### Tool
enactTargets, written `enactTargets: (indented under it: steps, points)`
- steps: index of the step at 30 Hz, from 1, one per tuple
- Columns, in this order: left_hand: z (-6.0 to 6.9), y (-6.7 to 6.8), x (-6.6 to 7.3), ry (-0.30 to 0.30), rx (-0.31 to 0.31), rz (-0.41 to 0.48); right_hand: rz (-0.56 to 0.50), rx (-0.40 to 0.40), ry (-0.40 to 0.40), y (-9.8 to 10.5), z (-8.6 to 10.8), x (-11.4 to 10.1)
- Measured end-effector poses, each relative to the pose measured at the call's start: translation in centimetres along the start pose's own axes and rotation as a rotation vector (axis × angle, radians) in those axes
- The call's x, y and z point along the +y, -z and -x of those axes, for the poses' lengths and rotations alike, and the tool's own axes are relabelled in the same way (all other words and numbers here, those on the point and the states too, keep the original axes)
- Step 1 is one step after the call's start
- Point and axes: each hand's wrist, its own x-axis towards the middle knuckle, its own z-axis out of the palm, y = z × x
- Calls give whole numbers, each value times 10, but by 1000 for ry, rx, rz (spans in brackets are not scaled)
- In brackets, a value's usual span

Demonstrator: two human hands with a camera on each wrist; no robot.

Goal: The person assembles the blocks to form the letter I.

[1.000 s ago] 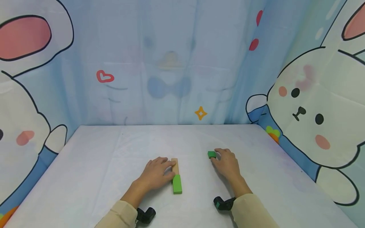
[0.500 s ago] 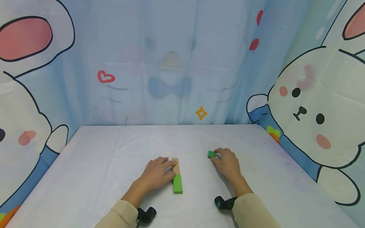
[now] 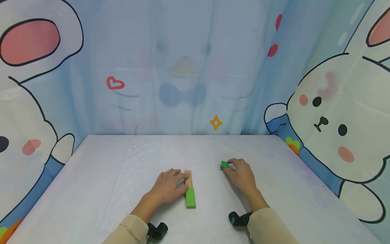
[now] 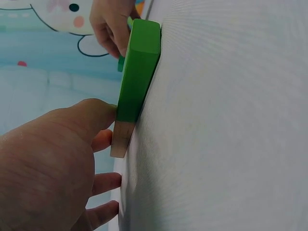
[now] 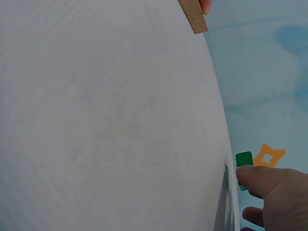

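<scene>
A long green block (image 3: 190,198) and a plain wooden block (image 3: 189,181) lie end to end on the white table (image 3: 210,220). My left hand (image 3: 168,185) rests beside them, its thumb touching the green block near the joint and its index finger on the wooden one. In the left wrist view, the other fingers (image 4: 107,183) of that hand are spread and hold nothing. To the right and farther back, my right hand (image 3: 242,176) pinches a small green block (image 3: 224,165) between thumb and fingers. The right wrist view shows the thumb covering part of this block (image 5: 244,158).
Black wrist-worn devices (image 3: 157,231) stick out below both hands, close to the tabletop. A blue curtain (image 3: 137,51) with cartoon rabbits hangs behind the table's far edge and along its sides.
My right hand has shifted slightly left with the small green block, which has turned a little. My left hand and the two blocks by it stay in place; the head view has drifted slightly.
</scene>
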Motion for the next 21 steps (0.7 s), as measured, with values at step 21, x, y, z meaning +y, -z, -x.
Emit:
enactTargets:
  steps: [21]
  points:
    - [-1, -1, -2, -3, 12, -11, -46, -3, 50, -17, -2, -27]
